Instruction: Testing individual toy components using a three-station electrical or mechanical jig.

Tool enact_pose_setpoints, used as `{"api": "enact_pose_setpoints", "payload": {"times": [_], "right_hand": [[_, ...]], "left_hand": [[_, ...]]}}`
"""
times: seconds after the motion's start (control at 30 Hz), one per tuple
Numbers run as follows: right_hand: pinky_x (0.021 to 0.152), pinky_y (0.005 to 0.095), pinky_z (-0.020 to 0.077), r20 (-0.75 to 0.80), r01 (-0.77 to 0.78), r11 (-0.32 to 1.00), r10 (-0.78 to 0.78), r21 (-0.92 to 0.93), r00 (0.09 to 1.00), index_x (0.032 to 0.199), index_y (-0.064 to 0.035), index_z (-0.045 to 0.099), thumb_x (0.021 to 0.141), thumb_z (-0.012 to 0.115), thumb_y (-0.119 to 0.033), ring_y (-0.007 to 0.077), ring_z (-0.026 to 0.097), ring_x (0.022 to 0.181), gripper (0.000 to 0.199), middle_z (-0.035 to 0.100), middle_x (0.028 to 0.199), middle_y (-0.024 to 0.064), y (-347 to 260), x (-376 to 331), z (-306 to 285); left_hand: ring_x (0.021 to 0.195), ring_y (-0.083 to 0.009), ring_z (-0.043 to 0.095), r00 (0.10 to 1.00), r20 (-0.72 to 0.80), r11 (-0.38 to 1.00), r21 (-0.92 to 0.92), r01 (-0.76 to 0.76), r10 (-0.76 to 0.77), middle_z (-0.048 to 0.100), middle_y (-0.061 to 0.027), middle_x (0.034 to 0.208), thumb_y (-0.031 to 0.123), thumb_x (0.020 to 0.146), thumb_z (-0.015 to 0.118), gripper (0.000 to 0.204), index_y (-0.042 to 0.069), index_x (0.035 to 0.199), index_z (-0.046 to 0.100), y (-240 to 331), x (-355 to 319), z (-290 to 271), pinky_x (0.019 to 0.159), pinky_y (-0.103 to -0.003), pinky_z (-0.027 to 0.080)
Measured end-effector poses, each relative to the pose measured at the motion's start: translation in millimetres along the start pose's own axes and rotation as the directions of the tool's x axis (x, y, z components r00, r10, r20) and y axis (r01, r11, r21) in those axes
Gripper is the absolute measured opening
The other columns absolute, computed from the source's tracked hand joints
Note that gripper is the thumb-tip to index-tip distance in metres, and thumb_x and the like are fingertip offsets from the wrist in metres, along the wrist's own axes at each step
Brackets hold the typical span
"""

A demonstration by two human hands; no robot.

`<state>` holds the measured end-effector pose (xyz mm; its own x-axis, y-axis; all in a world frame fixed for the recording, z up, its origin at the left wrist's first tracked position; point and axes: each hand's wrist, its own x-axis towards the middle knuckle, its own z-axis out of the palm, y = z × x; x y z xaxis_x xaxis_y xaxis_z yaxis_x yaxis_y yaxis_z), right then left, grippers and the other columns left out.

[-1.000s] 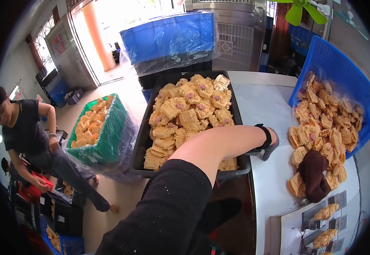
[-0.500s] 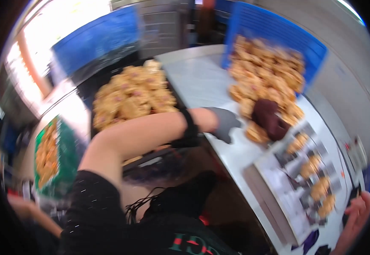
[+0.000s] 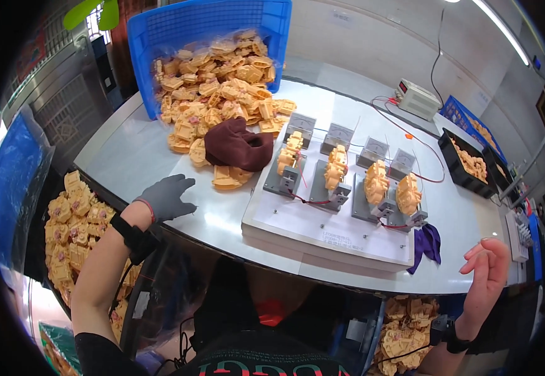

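Head view: swung rightward since half a second ago, with the black crate (image 3: pixel 144 285) shifted to the lower left and the right hand (image 3: pixel 488 266) now wholly in sight.
Left hand (image 3: pixel 169 197): gloved in grey, spread-fingered and empty, low over the desk (image 3: pixel 115 144), near the brown cloth (image 3: pixel 238 144); cannot tell whether touching the surface.
Right hand: bare, loosely half-curled and empty, well apart from the left, near the purple cloth (image 3: pixel 427 245).
Yellow parts (image 3: pixel 216 94): heaped inside the blue crate (image 3: pixel 209 25) and spilling onto the desk, partly beneath the brown cloth.
Blue crate: tilted at the back of the desk, mouth toward the hands.
Black crate: filled with more yellow parts, beside the desk.
Green crate (image 3: pixel 65 335): holding yellow parts, partly cut off at lower left.
Black tray (image 3: pixel 458 170): loaded with yellow parts, toward the far right.
White board (image 3: pixel 316 241): carrying four yellow parts in a row on grey holders, just in front of four meters (image 3: pixel 372 150).
Under the desk, right: piled with further yellow parts.
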<state>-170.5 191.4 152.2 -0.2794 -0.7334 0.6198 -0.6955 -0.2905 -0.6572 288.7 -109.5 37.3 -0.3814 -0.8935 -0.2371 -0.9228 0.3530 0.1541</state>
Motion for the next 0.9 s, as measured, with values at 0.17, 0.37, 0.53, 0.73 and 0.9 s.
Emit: {"api": "enact_pose_setpoints", "payload": {"times": [0.17, 0.37, 0.53, 0.73, 0.9], "right_hand": [[0.076, 0.0229, 0.0453, -0.111, -0.115, 0.993, 0.114, 0.000, 0.987, 0.109, -0.0003, 0.055, 0.096, 0.050, 0.000, 0.0097, 0.056, 0.079, 0.014, 0.057, 0.086, 0.0049, 16, -27, 14], [0.078, 0.0228, 0.0481, -0.226, -0.309, 0.948, 0.319, 0.077, 0.920, 0.104, 0.0009, 0.060, 0.094, 0.058, -0.002, 0.0097, 0.059, 0.084, 0.011, 0.061, 0.096, 0.0031, 46, -49, 31], [0.074, 0.0210, 0.0475, -0.317, -0.328, 0.924, 0.376, 0.195, 0.871, 0.109, -0.0015, 0.060, 0.095, 0.059, -0.007, 0.0070, 0.058, 0.081, 0.015, 0.061, 0.097, 0.0011, 104, -58, 50], [0.070, 0.0200, 0.0438, -0.474, -0.380, 0.904, 0.425, 0.194, 0.771, 0.110, -0.0042, 0.060, 0.097, 0.057, -0.011, 0.0052, 0.050, 0.078, 0.014, 0.057, 0.092, -0.0020, 162, -86, 50], [0.077, 0.0287, 0.0483, -0.507, -0.367, 0.930, 0.322, 0.012, 0.800, 0.108, -0.0039, 0.059, 0.095, 0.057, -0.008, 0.0176, 0.058, 0.089, 0.014, 0.059, 0.100, 0.0070, 206, -96, 76]], "left_hand": [[0.112, -0.0313, 0.059, 1.000, -0.025, 0.999, 0.038, 0.019, -0.018, 0.054, -0.0172, 0.129, 0.042, 0.078, 0.071, 0.065, 0.010, 0.132, 0.054, 11, 1, 1, 0.096, -0.039, 0.048], [0.087, -0.0323, 0.066, 0.989, 0.131, 0.998, -0.015, -0.064, 0.065, 0.067, -0.0186, 0.099, 0.043, 0.074, 0.074, 0.049, 0.003, 0.102, 0.067, 1, 35, 20, 0.080, -0.038, 0.052], [0.072, -0.0156, 0.061, 0.967, 0.249, 0.974, -0.227, 0.007, 0.051, 0.066, -0.0072, 0.082, 0.037, 0.072, 0.082, 0.046, 0.001, 0.094, 0.065, -19, 50, 28, 0.065, -0.030, 0.052], [0.068, -0.0128, 0.061, 0.890, 0.455, 0.961, -0.253, 0.110, 0.018, 0.065, -0.0035, 0.078, 0.031, 0.070, 0.085, 0.039, 0.004, 0.090, 0.066, 4, 70, 13, 0.060, -0.028, 0.052], [0.060, -0.0129, 0.063, 0.834, 0.547, 0.986, -0.165, 0.029, 0.067, 0.068, -0.0062, 0.066, 0.035, 0.069, 0.087, 0.036, 0.003, 0.073, 0.069, -25, 89, 16, 0.058, -0.030, 0.051]]}}
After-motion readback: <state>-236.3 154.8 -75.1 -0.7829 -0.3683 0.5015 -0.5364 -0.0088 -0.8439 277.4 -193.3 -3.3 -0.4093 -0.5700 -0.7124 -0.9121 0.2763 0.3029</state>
